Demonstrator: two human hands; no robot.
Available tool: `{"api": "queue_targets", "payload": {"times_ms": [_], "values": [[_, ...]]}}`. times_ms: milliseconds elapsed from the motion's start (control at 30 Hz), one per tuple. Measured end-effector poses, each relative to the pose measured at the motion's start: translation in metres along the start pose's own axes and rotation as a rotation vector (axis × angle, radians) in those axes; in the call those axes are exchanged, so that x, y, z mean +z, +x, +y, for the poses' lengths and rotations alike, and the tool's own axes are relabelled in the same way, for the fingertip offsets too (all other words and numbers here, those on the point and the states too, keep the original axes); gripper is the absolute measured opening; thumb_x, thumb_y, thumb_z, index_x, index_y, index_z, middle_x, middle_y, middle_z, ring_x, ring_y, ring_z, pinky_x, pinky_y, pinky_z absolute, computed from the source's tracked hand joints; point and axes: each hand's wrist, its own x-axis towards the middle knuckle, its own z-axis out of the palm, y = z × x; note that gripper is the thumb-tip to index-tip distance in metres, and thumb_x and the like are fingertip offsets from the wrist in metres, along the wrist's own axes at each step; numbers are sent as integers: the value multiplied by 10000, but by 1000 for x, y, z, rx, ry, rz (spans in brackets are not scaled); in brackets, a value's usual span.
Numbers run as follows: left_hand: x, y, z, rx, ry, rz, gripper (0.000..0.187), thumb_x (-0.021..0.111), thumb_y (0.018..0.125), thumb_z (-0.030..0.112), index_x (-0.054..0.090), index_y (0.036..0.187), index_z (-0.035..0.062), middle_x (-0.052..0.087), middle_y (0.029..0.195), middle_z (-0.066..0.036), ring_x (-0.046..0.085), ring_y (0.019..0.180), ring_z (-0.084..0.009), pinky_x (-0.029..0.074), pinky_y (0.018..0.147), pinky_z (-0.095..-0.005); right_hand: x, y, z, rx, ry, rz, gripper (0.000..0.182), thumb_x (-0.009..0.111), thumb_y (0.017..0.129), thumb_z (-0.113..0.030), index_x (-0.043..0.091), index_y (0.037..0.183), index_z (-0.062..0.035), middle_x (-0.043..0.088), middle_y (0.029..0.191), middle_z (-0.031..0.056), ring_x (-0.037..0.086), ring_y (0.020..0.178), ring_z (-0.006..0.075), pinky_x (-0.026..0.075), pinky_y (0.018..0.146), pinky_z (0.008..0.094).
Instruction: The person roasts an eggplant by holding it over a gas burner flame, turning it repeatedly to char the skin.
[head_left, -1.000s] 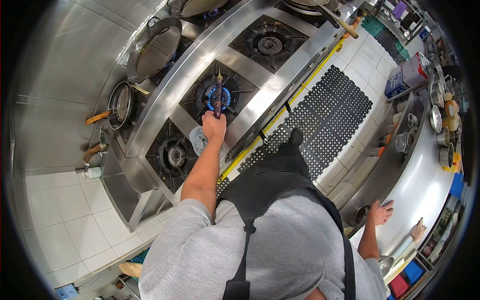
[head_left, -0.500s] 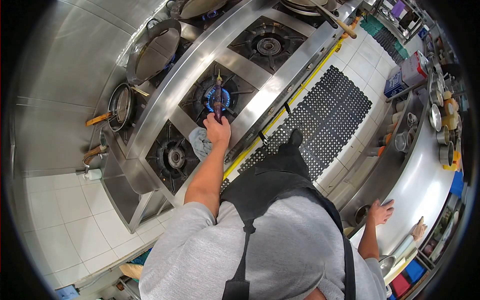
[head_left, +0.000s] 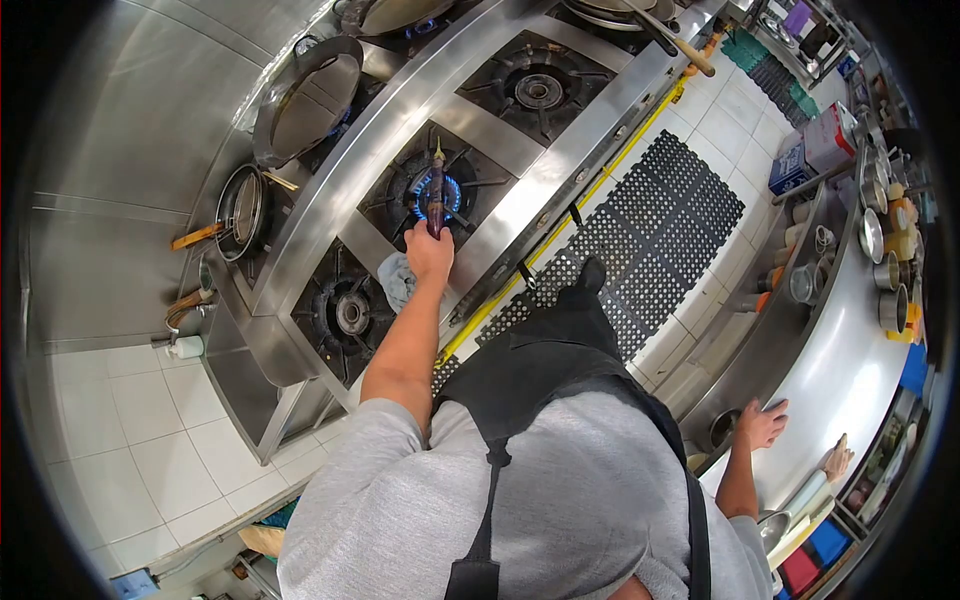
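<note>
A slim dark purple eggplant (head_left: 436, 190) lies across the lit burner (head_left: 452, 205), its green stem pointing away from me over the blue flame. At its near end, the fingers of my left hand (head_left: 430, 256) are closed around the tip. Beside that hand, a crumpled grey cloth (head_left: 397, 281) rests on the stove top. My right hand (head_left: 762, 426) lies on the edge of the steel counter (head_left: 830, 370) with its fingers apart and nothing in them.
Unlit burners (head_left: 352, 313) flank the lit one. A large wok (head_left: 310, 105) and a small pan (head_left: 242, 215) stand along the back row. A yellow pipe (head_left: 600, 188) runs along the stove front. Underfoot is a black perforated mat (head_left: 665, 230); metal pots (head_left: 890, 308) line the counter's far side.
My left hand and forearm have shifted slightly back and left, still at the eggplant's near end. The eggplant has barely moved, and my right hand stays on the counter.
</note>
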Motion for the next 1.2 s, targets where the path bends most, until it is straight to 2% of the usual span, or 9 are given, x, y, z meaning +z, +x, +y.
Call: {"api": "queue_targets", "payload": {"times_ms": [167,267,467,567,667,767,867,967,1200], "values": [[-4,4,3,18,13,22,427,687,743,284,626,1082,32,602,1025,-163,627,906,-360,512,806,-467,1,0,0,6,-6,-3,808,659,807,-457,287,1495,-255,343,1492,144,308,1396,295,334,1036,573],[-2,-3,5,10,-1,27,441,684,761,296,583,1124,68,578,1089,-157,640,920,-381,521,791,-496,3,0,1,3,-3,6,810,659,805,-457,286,1496,-256,342,1491,142,308,1396,295,337,1032,577],[-2,-12,3,27,3,45,368,658,825,307,575,1111,91,573,1078,-161,635,895,-397,520,754,-506,2,0,0,8,-12,-10,814,661,809,-461,277,1499,-261,341,1493,138,309,1395,296,336,1035,575],[-1,-11,2,25,-2,67,341,645,848,324,585,1084,85,580,1045,-162,634,894,-392,518,755,-504,4,1,0,18,-16,-8,817,666,812,-462,273,1500,-263,339,1494,137,312,1394,299,332,1041,569],[0,-4,1,-22,-65,49,330,647,838,329,636,1025,57,622,922,-158,624,895,-358,498,785,-480,10,2,2,9,-37,15,816,647,806,-497,282,1498,-266,358,1484,133,341,1376,299,342,1035,559],[9,7,-8,4,-65,66,365,647,819,342,674,1035,48,645,893,-171,633,898,-357,504,803,-467,6,0,1,10,-26,9,813,649,805,-493,286,1495,-264,363,1479,129,348,1371,304,345,1035,558],[11,10,-9,2,14,34,419,649,793,353,687,1071,42,656,921,-192,642,901,-357,510,818,-453,10,3,4,2,-35,18,810,652,803,-490,291,1492,-264,370,1472,124,348,1371,301,347,1034,557],[3,10,-4,21,30,-27,420,658,773,338,678,1033,8,629,1016,-214,645,917,-391,522,811,-482,12,2,5,-2,-25,39,803,655,803,-484,295,1488,-267,374,1468,121,347,1372,299,348,1034,557],[-7,9,6,3,-4,-18,403,684,738,289,649,1027,11,597,1058,-190,639,929,-399,524,817,-486,6,1,2,12,-29,20,803,663,803,-465,292,1489,-271,365,1474,125,341,1375,298,344,1033,562]]}}
